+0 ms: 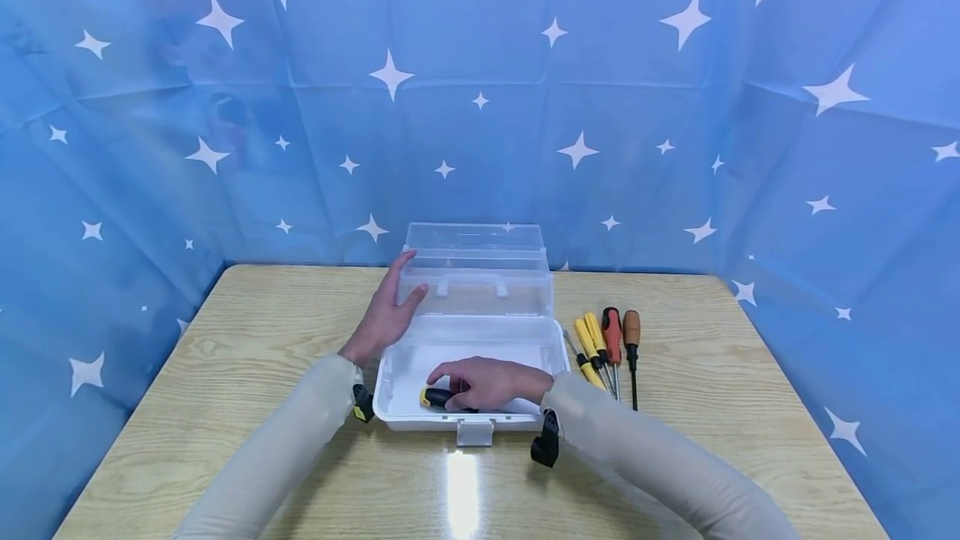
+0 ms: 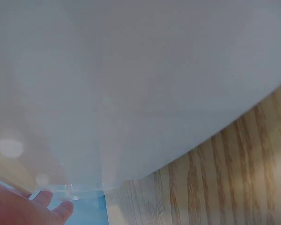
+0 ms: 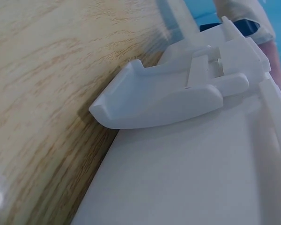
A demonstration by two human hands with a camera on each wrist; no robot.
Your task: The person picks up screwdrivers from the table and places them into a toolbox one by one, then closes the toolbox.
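A white plastic toolbox (image 1: 405,421) stands on the table with its clear lid (image 1: 480,294) raised at the back. Inside it, near the front wall, lies a black-and-yellow screwdriver (image 1: 437,397); only part of its handle shows. My right hand (image 1: 483,382) reaches in from the right and holds that handle, thumb and fingers around it. At the lid's left side is my left hand (image 1: 386,315), thumb and fingers spread against the clear plastic. In the left wrist view, fingertips (image 2: 61,211) show low at the left, beyond the box wall. The right wrist view shows the box's front latch (image 3: 164,93) hanging open.
Several screwdrivers lie side by side to the right of the box: yellow-handled ones (image 1: 588,340), a red-and-black one (image 1: 612,336) and a wooden-handled one (image 1: 632,330). The wooden table (image 1: 247,332) ends at a blue star-patterned curtain (image 1: 480,140).
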